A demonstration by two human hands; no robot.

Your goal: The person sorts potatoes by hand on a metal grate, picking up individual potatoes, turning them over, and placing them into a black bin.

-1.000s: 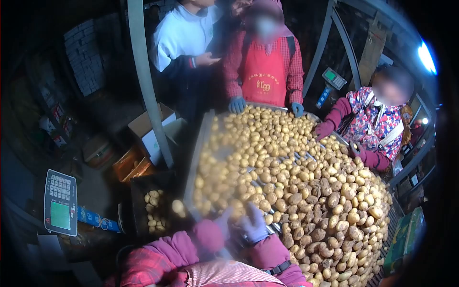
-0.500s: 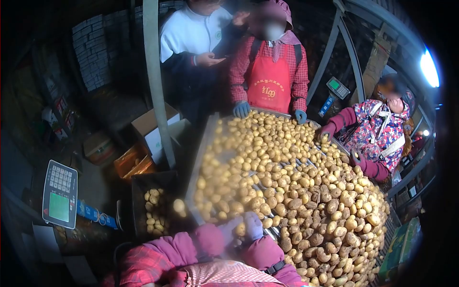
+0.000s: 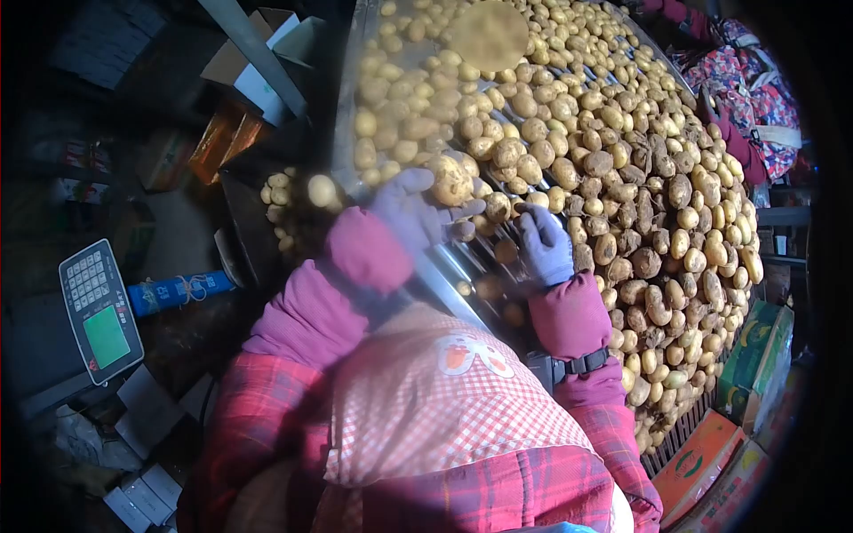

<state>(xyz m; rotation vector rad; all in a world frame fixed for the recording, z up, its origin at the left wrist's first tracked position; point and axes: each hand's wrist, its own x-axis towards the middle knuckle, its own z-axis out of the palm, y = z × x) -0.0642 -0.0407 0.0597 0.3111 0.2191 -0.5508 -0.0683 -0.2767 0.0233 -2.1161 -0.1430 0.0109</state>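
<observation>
My left hand [image 3: 410,213], in a pale purple glove, has its thumb and fingers curved round a large potato [image 3: 451,180] at the near edge of the sorting table. To its right, my right hand [image 3: 544,247], gloved alike, reaches over the metal rollers [image 3: 453,280] with its fingers bent and a little apart. A smaller potato [image 3: 498,207] lies just left of its fingertips. No potato shows in that hand, though its palm is hidden. Loose potatoes [image 3: 613,178] are heaped beyond both hands, some caked with soil.
At the left, a dark bin [image 3: 244,209] holds potatoes, near a scale display [image 3: 102,311] and a blue box [image 3: 182,291]. A metal post [image 3: 253,53] rises at the upper left. Printed cartons [image 3: 755,364] stand at the right, below a co-worker's patterned clothing [image 3: 733,84].
The view has tipped down, so the co-workers across the table have left it. My hands, close together before, are now farther apart, the right one over the rollers.
</observation>
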